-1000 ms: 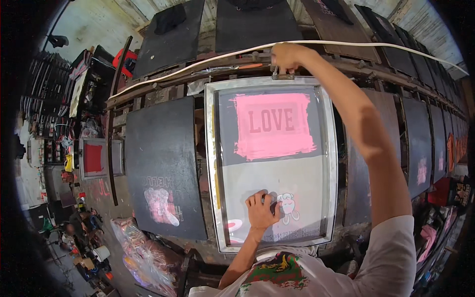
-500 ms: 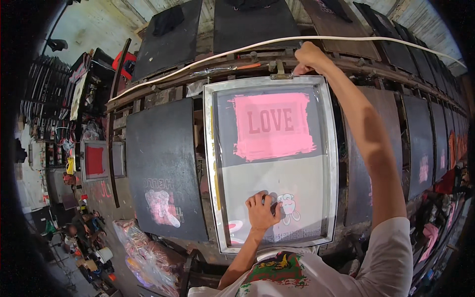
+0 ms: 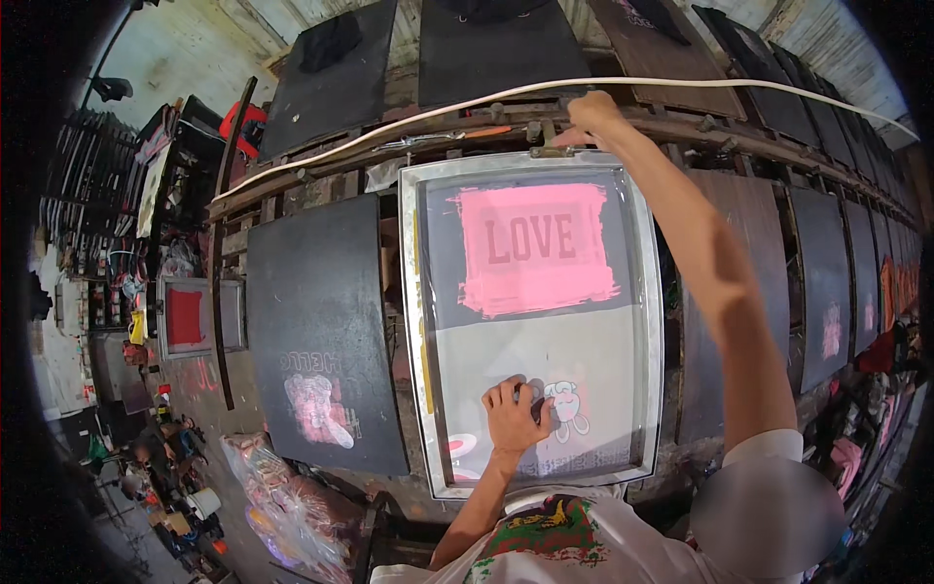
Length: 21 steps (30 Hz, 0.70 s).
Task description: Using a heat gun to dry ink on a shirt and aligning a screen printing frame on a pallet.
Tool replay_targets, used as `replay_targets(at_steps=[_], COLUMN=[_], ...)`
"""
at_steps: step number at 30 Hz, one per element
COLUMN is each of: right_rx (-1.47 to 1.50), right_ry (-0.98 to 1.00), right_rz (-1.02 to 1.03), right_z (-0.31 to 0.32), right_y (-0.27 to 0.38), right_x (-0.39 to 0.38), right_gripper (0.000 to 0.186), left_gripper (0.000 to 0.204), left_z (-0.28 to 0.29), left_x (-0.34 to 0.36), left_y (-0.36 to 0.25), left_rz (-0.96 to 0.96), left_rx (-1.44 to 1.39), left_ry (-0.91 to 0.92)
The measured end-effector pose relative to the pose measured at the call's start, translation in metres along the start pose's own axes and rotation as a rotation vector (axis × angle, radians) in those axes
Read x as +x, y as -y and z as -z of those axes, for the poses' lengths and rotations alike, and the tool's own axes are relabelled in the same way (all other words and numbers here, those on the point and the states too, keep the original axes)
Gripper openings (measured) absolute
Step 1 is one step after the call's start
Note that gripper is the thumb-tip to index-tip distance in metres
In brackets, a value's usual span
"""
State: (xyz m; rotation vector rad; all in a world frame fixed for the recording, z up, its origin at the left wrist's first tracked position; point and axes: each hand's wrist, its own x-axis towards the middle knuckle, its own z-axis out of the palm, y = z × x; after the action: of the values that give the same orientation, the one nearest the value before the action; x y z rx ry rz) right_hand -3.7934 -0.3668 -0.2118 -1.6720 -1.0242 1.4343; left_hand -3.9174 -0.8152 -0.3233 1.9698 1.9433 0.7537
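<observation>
A screen-printing frame [image 3: 413, 292] with a silver metal border lies in front of me over a pale surface. Its upper mesh carries a pink ink patch [image 3: 535, 277] with block lettering, and a small rabbit print [image 3: 572, 414] shows low in it. My left hand [image 3: 518, 417] rests on the lower mesh beside the rabbit, fingers bent and thumb apart, holding nothing visible. At the frame's top edge, my right hand [image 3: 593, 117] is closed by the metal clamp [image 3: 553, 152] on the rail. Its fingertips are partly hidden, so what they grip is unclear.
Dark printing boards stand in rows: one left [image 3: 316, 321], others right [image 3: 744, 302] and across the rail. A pale hose [image 3: 428, 109] runs along the wooden rail [image 3: 331, 167], where an orange-handled tool [image 3: 482, 132] lies. A smaller red-meshed frame [image 3: 201, 316] and plastic-wrapped bundle [image 3: 292, 516] are left.
My right hand has shifted slightly left and down toward the clamp, its forearm following. My left hand stays in place on the mesh.
</observation>
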Motion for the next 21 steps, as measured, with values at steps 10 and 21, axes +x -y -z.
replay_targets(at_steps=[10, 21], right_rx=[-1.379, -1.312], right_ry=[-0.129, 0.069], right_rz=[0.510, 0.608], right_z=[0.025, -0.007], right_y=[0.010, -0.015], right_x=[0.008, 0.010], right_gripper=[0.026, 0.023], left_gripper=[0.034, 0.033], left_z=[-0.001, 0.002], left_x=[-0.001, 0.000], left_y=[0.000, 0.002], left_rz=[-0.007, 0.009], left_rx=[-0.004, 0.000], left_ry=[0.009, 0.019])
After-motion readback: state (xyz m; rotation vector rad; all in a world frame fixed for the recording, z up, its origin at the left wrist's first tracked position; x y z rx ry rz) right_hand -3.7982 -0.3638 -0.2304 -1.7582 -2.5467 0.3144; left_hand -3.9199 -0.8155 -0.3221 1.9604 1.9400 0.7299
